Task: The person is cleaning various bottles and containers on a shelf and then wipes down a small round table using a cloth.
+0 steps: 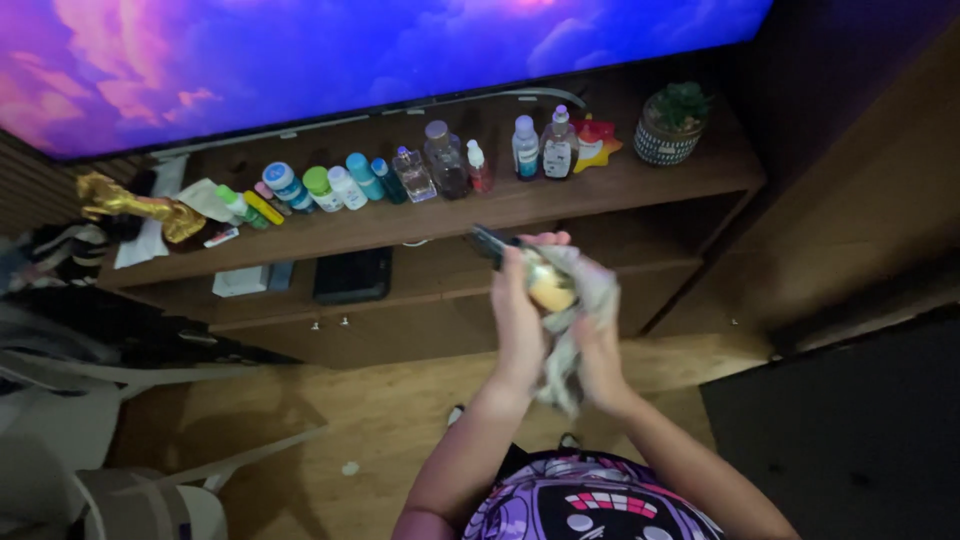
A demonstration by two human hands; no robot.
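From above, the left hand (518,318) is closed round a small yellowish bottle with a dark cap (547,285), held before the wooden shelf (620,185). The right hand (600,355) clutches a pale cloth (585,290) wrapped against the bottle. More bottles (440,165) line the shelf beneath the glowing screen (350,50).

Wide screen (380,60) across the top, glowing purple-pink clouds on blue. Below it, row of small bottles and tubes (400,175) on the wooden shelf (690,170): teal, green, white caps, clear bodies, white labels. White box (240,281) on the lower shelf.
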